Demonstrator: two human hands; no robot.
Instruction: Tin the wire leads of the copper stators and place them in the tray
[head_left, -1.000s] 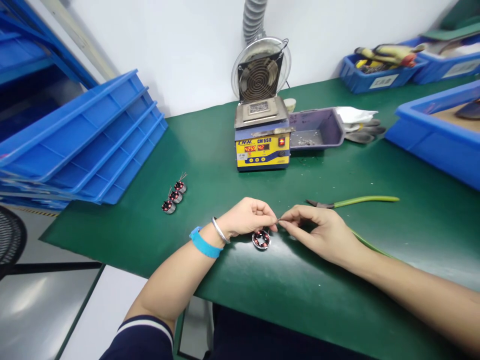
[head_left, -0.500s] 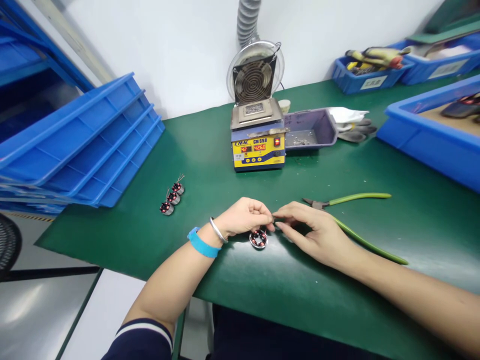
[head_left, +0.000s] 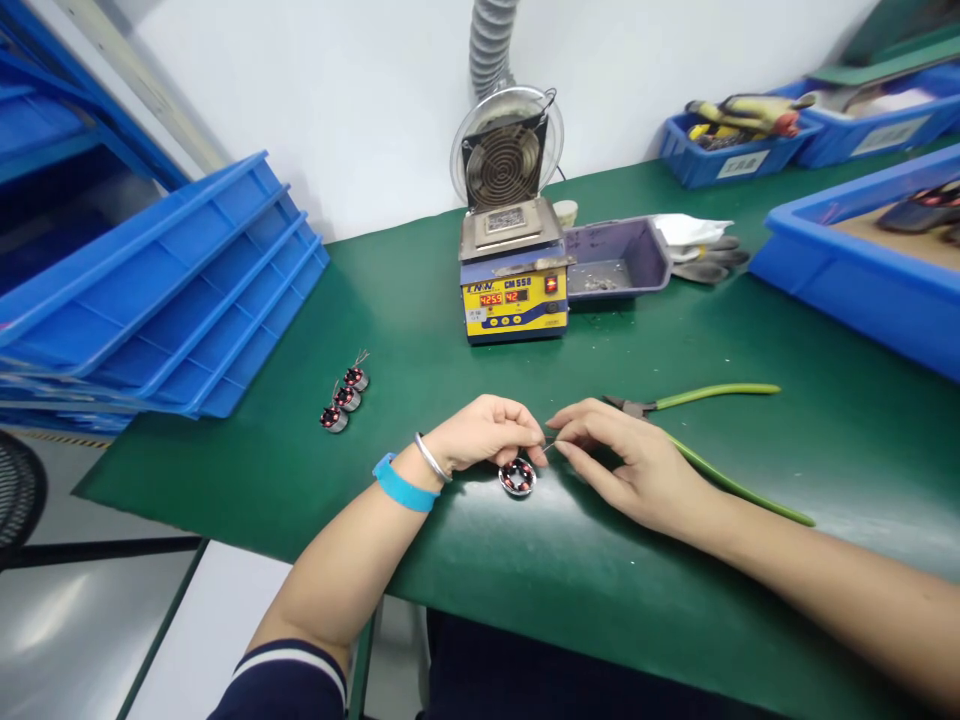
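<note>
A small round motor stator [head_left: 517, 478] with dark copper-toned windings lies on the green table, just under my fingers. Thin wire leads [head_left: 549, 446] run between my two hands. My left hand [head_left: 495, 432] pinches the leads close above the stator, its fingertips closed. Opposite it, my right hand [head_left: 619, 450] holds the wire ends between thumb and fingertips. Beside my right hand lie cutting pliers [head_left: 712, 398] with green handles, jaws partly behind my knuckles. Several centimetres off to the left, three similar stators [head_left: 346, 398] stand in a row with leads sticking up.
A yellow and blue solder pot [head_left: 516, 300] with a fan stands at the back, beside a purple tray [head_left: 622, 258] and gloves [head_left: 709, 262]. Stacked blue crates [head_left: 172, 290] lean at left. A large blue bin [head_left: 840, 270] and a small blue box [head_left: 731, 160] stand at right.
My right fingertips have shifted slightly, and the thin wire between my hands now shows more clearly. The stator stays in place.
</note>
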